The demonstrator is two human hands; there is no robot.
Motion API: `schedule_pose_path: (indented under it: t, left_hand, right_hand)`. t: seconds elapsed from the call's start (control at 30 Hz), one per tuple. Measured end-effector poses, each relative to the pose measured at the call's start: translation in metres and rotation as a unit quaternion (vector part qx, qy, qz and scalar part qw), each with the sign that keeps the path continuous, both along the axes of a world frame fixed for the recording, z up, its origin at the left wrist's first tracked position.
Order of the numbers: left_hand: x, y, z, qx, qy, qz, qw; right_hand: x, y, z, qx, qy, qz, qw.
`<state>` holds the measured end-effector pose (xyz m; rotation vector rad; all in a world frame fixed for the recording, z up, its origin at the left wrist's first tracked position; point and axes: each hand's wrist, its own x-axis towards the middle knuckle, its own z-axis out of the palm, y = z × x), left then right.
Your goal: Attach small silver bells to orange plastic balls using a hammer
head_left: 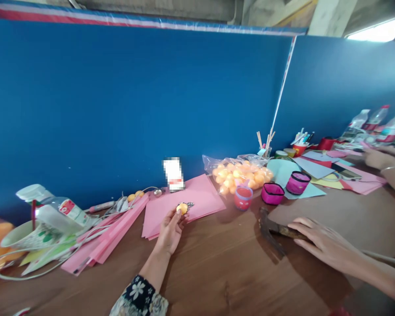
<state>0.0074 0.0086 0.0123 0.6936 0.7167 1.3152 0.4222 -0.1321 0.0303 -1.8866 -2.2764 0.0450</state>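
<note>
My left hand (pixel 171 230) pinches a small yellow-orange ball (pixel 182 208) between thumb and fingers, above the front of a stack of pink paper (pixel 202 193). A bit of metal chain (pixel 190 204) shows beside the ball. On the right, my right hand (pixel 319 239) has its fingers around the wooden handle of a claw hammer (pixel 271 232), whose dark head rests on the brown table (pixel 224 263). Just behind the hammer stand a magenta pouch-like cup (pixel 272 194) and a red-and-blue cup (pixel 243 198).
A clear bag of orange balls (pixel 237 175) lies by the blue partition (pixel 134 96). Cables, pink strips (pixel 108 232) and a tilted plastic bottle (pixel 67 210) crowd the left. Another person's hand (pixel 378 159) is over papers at far right. A white cable (pixel 6 276) loops at left.
</note>
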Motion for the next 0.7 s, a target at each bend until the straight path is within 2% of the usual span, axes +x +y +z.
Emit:
schedule_pose_path:
  t: [0.3, 0.43, 0.5, 0.57, 0.63, 0.7]
  left_hand:
    - [-0.001, 0.001, 0.000, -0.026, -0.033, 0.023, 0.999]
    - [-0.002, 0.002, 0.002, -0.024, -0.051, 0.026, 0.998]
    - [-0.003, 0.003, 0.005, -0.016, -0.058, 0.032, 0.998]
    - [-0.004, 0.004, 0.009, -0.010, -0.054, 0.041, 0.998]
    - [-0.005, 0.004, 0.011, -0.008, -0.045, 0.054, 0.997]
    - [-0.006, 0.003, 0.013, -0.008, -0.032, 0.068, 0.997]
  right_hand:
    - [0.015, 0.009, -0.015, 0.007, 0.010, -0.015, 1.000]
    - [0.011, 0.012, -0.006, 0.011, 0.002, -0.011, 1.000]
    - [-0.007, 0.015, 0.010, 0.060, 0.003, -0.009, 0.998]
    - [-0.040, 0.020, 0.030, 0.107, 0.016, 0.008, 0.994]
    - [-0.084, 0.026, 0.050, 0.109, 0.038, 0.063, 0.991]
    - [-0.132, 0.038, 0.062, 0.083, 0.054, 0.135, 0.986]
